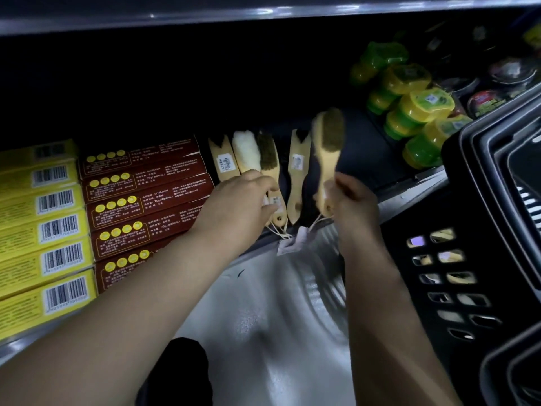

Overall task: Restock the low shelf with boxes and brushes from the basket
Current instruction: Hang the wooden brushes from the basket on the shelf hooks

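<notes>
Your right hand (pixel 352 205) grips a brush (pixel 328 148) by its handle, just above the low shelf (pixel 409 200). Lay it flat in the gap right of the last brush (pixel 297 171) in the row, bristles facing the same way. Your left hand (pixel 243 200) pinches the dark brush (pixel 268 155) by its handle to steady the row. Through the holes of the basket (pixel 468 177) you can see pale shapes, maybe more brushes; it is blurry.

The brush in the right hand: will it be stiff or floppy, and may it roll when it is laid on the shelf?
The brush looks like wood, so probably stiff and light; the right hand holds it by the handle end alone. Its flat body should not roll. Its string and tag dangle and may snag.
</notes>
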Demonstrator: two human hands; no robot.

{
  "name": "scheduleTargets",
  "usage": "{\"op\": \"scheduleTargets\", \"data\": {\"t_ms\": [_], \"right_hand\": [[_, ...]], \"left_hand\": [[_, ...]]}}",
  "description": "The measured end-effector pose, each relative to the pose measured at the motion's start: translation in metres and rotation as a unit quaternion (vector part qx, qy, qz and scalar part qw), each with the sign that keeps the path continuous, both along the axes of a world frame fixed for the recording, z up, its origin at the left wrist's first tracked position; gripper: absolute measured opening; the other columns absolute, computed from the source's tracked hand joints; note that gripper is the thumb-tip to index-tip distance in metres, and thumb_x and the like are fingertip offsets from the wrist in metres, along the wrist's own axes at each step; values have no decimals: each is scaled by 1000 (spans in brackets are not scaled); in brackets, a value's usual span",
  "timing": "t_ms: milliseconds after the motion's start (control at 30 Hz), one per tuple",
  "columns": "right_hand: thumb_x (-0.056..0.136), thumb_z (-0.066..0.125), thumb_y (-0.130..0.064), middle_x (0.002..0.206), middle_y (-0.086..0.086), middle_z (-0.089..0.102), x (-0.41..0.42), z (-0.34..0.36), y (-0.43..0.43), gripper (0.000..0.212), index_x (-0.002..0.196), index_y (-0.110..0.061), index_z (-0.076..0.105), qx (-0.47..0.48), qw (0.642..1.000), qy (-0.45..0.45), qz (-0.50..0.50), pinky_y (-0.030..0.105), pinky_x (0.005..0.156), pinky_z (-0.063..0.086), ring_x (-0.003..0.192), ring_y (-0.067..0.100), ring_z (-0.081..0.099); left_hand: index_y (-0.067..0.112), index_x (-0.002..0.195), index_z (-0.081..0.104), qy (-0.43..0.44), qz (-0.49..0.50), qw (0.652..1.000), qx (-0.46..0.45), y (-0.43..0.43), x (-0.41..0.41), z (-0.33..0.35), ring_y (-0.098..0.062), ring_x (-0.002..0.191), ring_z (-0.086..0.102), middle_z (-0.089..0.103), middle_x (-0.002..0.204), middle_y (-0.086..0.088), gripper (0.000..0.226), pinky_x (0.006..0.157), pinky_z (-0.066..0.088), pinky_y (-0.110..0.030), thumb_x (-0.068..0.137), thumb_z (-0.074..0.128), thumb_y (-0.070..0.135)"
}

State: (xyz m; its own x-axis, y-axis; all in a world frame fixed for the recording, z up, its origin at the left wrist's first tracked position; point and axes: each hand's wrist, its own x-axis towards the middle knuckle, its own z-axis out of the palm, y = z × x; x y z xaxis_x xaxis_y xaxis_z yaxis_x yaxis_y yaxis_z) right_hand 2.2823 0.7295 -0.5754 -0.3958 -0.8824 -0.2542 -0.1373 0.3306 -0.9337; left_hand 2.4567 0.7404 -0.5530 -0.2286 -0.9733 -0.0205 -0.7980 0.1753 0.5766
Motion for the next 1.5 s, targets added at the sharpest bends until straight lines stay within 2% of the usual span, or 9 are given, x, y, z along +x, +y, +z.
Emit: {"op": "scheduleTargets", "data": {"t_ms": [133, 233, 567, 700, 933, 1033, 1200, 1333, 1500], "right_hand": [[94, 50, -13, 90, -3, 68, -8, -20, -16, 20, 101, -22, 65, 42, 997, 61, -23, 40, 86, 54, 89, 18, 66], [96, 48, -15, 118, 3, 62, -5, -26, -21, 33, 128, -17, 54, 54, 989, 135, 18, 32, 88, 49, 104, 18, 59], [98, 41, -17, 126, 9, 52, -4, -30, -23, 34, 130, -21, 52, 72, 948, 290, 111, 28, 87, 39, 114, 26, 51], [97, 43, -15, 131, 10, 43, 7, -22, -12, 33, 128, -18, 52, 41, 946, 310, 84, 25, 83, 32, 116, 26, 47], [97, 46, -19, 125, 8, 47, 61, 49, 29, 28, 124, -15, 52, -38, 989, 136, 53, 33, 97, 41, 115, 22, 48], [96, 48, -19, 119, 4, 48, 72, 99, 36, 24, 119, -13, 54, -82, 990, 108, 44, 16, 91, 34, 110, 14, 48], [94, 52, -18, 120, 7, 55, 47, 169, 56, 20, 113, -15, 59, -92, 987, 78, 101, 21, 89, 44, 100, 12, 57], [93, 54, -15, 113, 0, 51, -14, 195, 87, 22, 114, -16, 59, -142, 966, 180, 116, 3, 76, 37, 85, 0, 50], [93, 54, -17, 99, 2, 57, -112, 187, 113, 15, 105, -14, 62, -19, 930, 318, 185, 25, 80, 41, 91, 15, 56]], "left_hand": [[24, 126, 54, -137, -77, 987, 12, 1, 4, -14, -18, 123, 46, 44, 141, 4, 36, 105, 24, -30, 93, 50, 35], [26, 123, 55, -170, -85, 982, -9, 8, 5, -23, -16, 123, 48, 42, 143, 4, 34, 105, 20, -29, 93, 46, 39], [25, 123, 55, -178, -89, 979, -35, 10, 5, -28, -15, 130, 39, 45, 140, 5, 33, 108, 4, -28, 93, 46, 35], [27, 121, 55, -134, -93, 986, -27, 12, 5, -21, -12, 123, 42, 53, 130, 9, 30, 106, 14, -24, 92, 50, 34], [32, 115, 58, -45, -57, 997, 13, 26, 18, 54, -18, 104, 54, 63, 108, 6, 26, 84, 45, -32, 89, 56, 35], [29, 112, 62, -27, -29, 999, 0, 32, 28, 98, -16, 101, 59, 66, 109, 6, 25, 86, 48, -35, 88, 57, 33], [26, 103, 65, 23, -54, 998, -25, 50, 3, 159, -11, 96, 63, 70, 101, 7, 16, 85, 49, -32, 89, 57, 26], [24, 107, 64, 36, -74, 996, -40, 57, -36, 184, -6, 94, 61, 67, 103, 9, 18, 85, 47, -23, 91, 55, 24], [27, 123, 53, -40, -189, 980, -39, 49, -91, 194, -13, 113, 51, 55, 124, 6, 31, 96, 41, -30, 93, 52, 32]]}}
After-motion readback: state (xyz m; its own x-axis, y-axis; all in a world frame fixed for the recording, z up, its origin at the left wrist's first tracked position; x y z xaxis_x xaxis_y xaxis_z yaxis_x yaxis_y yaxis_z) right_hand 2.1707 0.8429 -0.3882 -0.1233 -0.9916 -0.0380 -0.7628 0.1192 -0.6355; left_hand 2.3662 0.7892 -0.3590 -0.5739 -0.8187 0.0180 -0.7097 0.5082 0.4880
